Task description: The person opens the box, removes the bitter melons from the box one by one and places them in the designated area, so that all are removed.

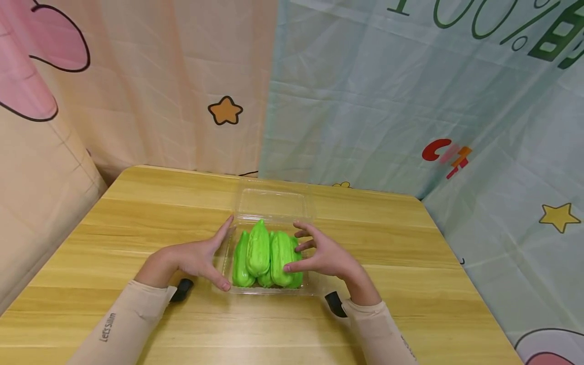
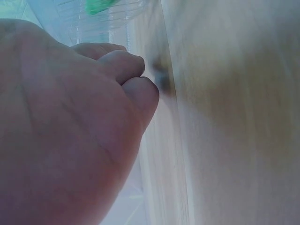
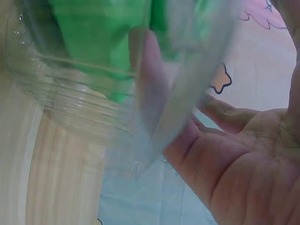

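A clear plastic box stands on the table with its clear lid folded back, away from me. Inside lie several bright green, ridged, gourd-like pieces, side by side with some stacked on others. My left hand is at the box's left side, thumb and fingers spread apart. From the right, my right hand reaches over the box's edge with spread, slightly bent fingers, overlapping the rightmost green pieces. In the right wrist view, one finger shows through the clear plastic.
The wooden table carries the box near its middle. Printed curtains hang close behind the far edge and along the sides. Black wrist pieces stick out beneath both sleeves.
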The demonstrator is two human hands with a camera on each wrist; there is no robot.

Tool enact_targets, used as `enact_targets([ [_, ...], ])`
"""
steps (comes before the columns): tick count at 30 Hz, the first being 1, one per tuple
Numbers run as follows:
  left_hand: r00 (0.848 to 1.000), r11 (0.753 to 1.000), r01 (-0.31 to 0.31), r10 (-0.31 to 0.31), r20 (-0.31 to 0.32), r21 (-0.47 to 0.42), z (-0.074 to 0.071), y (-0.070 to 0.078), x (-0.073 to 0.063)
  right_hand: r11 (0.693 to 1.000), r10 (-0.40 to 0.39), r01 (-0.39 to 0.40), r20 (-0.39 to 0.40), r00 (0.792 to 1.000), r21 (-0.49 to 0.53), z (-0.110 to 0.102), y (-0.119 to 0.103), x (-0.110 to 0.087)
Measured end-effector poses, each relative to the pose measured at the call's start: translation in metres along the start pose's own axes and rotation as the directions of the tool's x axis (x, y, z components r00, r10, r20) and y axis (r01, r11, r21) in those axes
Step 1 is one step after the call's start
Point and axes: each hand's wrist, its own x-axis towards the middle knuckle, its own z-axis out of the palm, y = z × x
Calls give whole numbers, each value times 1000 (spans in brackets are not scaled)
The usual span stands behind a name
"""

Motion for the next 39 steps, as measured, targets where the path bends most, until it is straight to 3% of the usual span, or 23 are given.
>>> enact_targets([
  [13, 1000, 1000, -12, 12, 3, 2, -6, 8, 5, 999, -12, 10, -42, 999, -43, 2, -4, 1],
  [22, 1000, 1000, -7, 7, 6, 14, -1, 8, 4, 997, 5, -10, -54, 999, -80, 10, -6, 0],
  [39, 999, 999, -33, 33, -3, 24, 4, 3, -4, 997, 74, -77, -114, 991, -16, 27, -9, 2],
])
